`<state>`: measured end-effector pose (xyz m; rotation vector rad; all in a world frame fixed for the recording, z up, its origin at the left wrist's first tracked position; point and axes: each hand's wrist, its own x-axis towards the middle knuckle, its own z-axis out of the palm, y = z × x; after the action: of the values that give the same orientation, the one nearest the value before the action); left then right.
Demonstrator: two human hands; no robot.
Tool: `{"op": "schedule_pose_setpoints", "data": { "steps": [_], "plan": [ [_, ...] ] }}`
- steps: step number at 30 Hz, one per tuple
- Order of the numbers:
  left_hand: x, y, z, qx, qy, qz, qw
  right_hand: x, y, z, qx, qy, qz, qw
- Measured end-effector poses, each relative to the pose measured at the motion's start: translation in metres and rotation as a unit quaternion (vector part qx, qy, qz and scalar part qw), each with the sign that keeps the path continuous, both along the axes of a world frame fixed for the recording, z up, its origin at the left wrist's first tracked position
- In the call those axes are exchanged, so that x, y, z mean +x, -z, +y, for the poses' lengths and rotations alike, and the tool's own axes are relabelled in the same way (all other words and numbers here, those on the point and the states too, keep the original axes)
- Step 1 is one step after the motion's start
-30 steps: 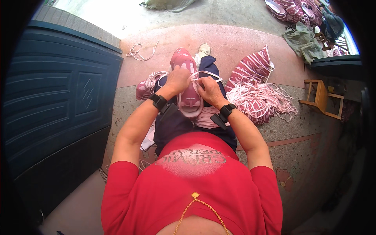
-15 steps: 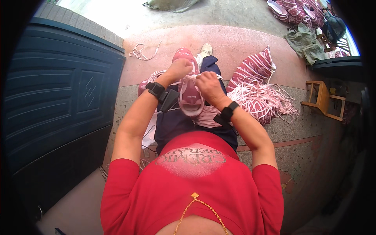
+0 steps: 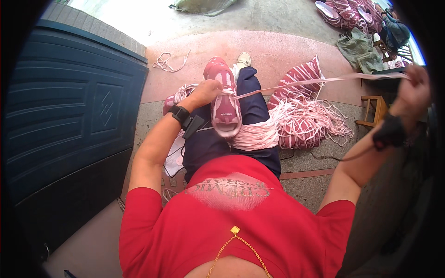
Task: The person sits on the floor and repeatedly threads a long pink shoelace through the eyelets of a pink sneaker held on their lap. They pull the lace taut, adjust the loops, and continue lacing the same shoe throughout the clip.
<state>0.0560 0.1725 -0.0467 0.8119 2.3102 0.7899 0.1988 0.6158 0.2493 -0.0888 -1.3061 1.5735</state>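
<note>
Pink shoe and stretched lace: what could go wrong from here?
The lace runs nearly straight from the pink shoe to the right hand, so a harder pull might shift the shoe against the left hand.
The right hand is blurred near the picture's edge; if its grip is weak, the lace could slip.
The pink strands across the right leg might tangle with the lace if it drops.

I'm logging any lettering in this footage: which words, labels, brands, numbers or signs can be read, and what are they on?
Red shirt: large dark lettering on a pale patch at the front; I won't copy the wording.
Pink shoe: one small line of pale lettering, likewise not copied.
Blue door: a raised diamond pattern, no lettering that I can see.
Elsewhere I can make out no text; anything smaller would be too blurred to read.
</note>
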Motion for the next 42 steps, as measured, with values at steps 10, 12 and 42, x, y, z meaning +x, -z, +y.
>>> {"op": "schedule_pose_setpoints", "data": {
  "steps": [10,12,42],
  "plan": [
    [0.018,-0.002,0.046,-0.085,0.18,0.236,0.951,-0.048,0.292,-0.227,0.281,-0.372,-0.506,0.726],
    [0.014,-0.001,0.053,-0.101,0.232,0.264,0.931,-0.043,0.319,-0.231,0.348,-0.384,-0.53,0.671],
    [-0.019,0.003,0.018,-0.132,0.211,0.193,0.949,-0.019,0.288,-0.273,0.354,-0.241,-0.473,0.77]
  ]
}}
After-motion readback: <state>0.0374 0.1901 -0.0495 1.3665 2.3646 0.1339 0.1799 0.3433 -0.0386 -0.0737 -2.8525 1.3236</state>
